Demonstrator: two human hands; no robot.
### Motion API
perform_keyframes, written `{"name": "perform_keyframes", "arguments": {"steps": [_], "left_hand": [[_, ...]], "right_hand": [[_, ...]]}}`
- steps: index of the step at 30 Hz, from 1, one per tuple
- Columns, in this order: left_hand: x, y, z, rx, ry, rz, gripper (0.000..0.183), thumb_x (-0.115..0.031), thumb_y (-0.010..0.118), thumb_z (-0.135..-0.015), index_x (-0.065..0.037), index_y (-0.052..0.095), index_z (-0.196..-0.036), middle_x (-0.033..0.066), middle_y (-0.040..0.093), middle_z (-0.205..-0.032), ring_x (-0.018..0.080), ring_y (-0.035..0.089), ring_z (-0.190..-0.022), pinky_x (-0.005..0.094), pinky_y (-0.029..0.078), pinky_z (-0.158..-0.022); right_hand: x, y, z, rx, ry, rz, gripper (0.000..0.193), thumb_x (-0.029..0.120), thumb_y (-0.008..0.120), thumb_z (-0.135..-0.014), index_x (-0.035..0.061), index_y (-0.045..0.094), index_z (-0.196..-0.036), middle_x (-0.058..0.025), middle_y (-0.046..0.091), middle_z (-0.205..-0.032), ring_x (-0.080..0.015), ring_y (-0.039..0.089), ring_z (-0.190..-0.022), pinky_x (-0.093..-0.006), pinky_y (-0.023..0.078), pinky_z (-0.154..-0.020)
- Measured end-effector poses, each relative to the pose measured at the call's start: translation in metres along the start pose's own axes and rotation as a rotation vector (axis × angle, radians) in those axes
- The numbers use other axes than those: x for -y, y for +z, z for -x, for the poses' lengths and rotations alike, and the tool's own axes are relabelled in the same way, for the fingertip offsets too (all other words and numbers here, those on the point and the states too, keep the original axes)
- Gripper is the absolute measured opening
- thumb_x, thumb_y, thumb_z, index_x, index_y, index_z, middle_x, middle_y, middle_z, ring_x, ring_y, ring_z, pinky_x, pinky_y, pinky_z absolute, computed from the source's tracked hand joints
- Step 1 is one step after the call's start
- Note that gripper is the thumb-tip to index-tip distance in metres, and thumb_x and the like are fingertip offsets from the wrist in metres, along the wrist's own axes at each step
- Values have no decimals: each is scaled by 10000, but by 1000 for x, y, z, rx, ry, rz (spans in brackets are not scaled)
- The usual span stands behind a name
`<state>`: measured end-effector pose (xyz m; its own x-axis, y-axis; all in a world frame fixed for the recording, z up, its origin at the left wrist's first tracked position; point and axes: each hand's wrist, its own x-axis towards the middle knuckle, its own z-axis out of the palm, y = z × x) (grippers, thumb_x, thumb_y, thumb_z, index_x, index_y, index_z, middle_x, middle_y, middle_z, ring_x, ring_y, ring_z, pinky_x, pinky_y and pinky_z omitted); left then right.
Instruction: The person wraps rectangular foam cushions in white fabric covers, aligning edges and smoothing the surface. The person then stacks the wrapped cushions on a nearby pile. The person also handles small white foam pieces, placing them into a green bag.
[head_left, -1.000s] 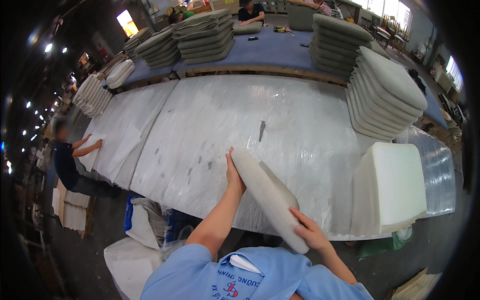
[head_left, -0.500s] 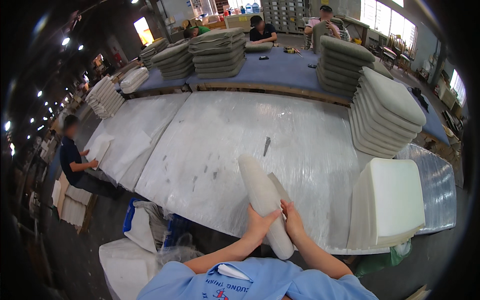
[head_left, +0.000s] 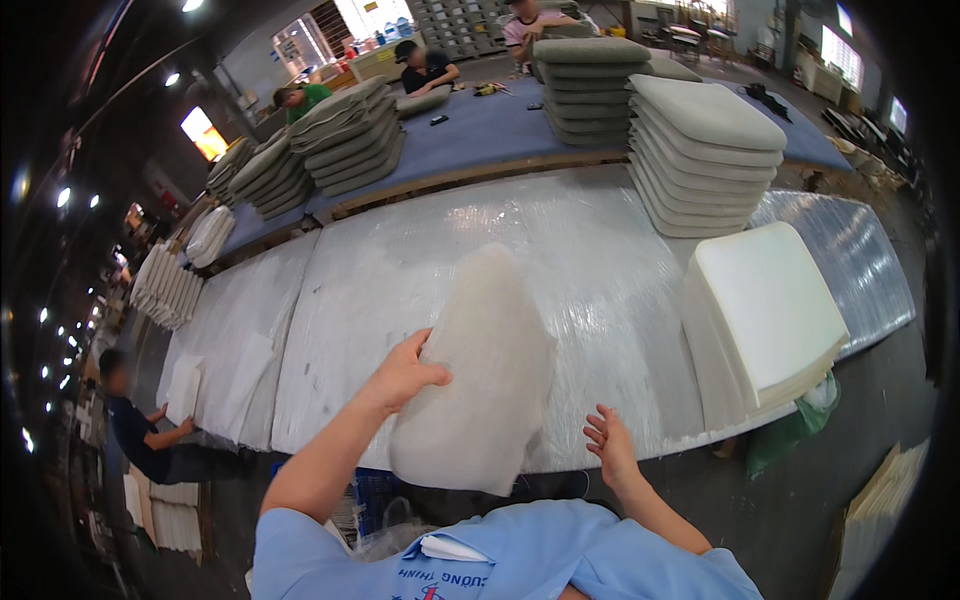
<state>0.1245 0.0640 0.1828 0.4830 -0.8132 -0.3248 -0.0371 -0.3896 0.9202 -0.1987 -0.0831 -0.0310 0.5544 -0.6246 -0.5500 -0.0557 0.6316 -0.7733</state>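
Your left hand (head_left: 408, 372) grips the pale grey-beige, fabric-covered cushion (head_left: 480, 390) by its left edge, thumb on the upper face. Your right hand (head_left: 613, 447) is empty, fingers loosely spread, apart from the cushion's right side. The cushion is in front of you, over the near part of the wide table covered in clear, shiny plastic film (head_left: 360, 260).

Expect it to be light, soft and hard to damage; it probably bends a little when held from one side. The cloth should give good grip, but the film beneath looks slippery. Opposite side edges seem the best hold.

Your left fingertips are hidden behind the cushion, as is its underside. Its pale far end blends into the film, so you cannot tell whether it touches.
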Motion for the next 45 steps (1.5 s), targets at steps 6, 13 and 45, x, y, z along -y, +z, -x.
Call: {"name": "perform_keyframes", "arguments": {"steps": [6,13,45], "left_hand": [[-39,-2,13,420,195,-715,847,-124,749,-754,-74,420,-1534,205,617,-1347,342,643,-1196,397,522,-1011],[89,16,57,507,290,-1103,839,-162,762,-778,-126,393,-1531,258,553,-1399,444,631,-1140,464,536,-977],[279,71,-123,382,-210,-847,662,-439,415,-1060,-187,244,-1648,155,184,-1709,390,126,-1579,577,126,-1260]], "right_hand": [[-8,-9,9,-133,-68,-104,762,657,382,-1050,123,350,-1593,-157,549,-1477,-270,587,-1248,-417,464,-986],[-21,-2,34,-256,-34,-366,782,635,484,-1026,102,350,-1583,-181,506,-1495,-327,569,-1251,-457,461,-1019],[-34,29,-229,-10,59,1153,186,116,694,-906,85,673,-1088,-127,717,-976,-262,713,-871,-415,566,-690]]}}
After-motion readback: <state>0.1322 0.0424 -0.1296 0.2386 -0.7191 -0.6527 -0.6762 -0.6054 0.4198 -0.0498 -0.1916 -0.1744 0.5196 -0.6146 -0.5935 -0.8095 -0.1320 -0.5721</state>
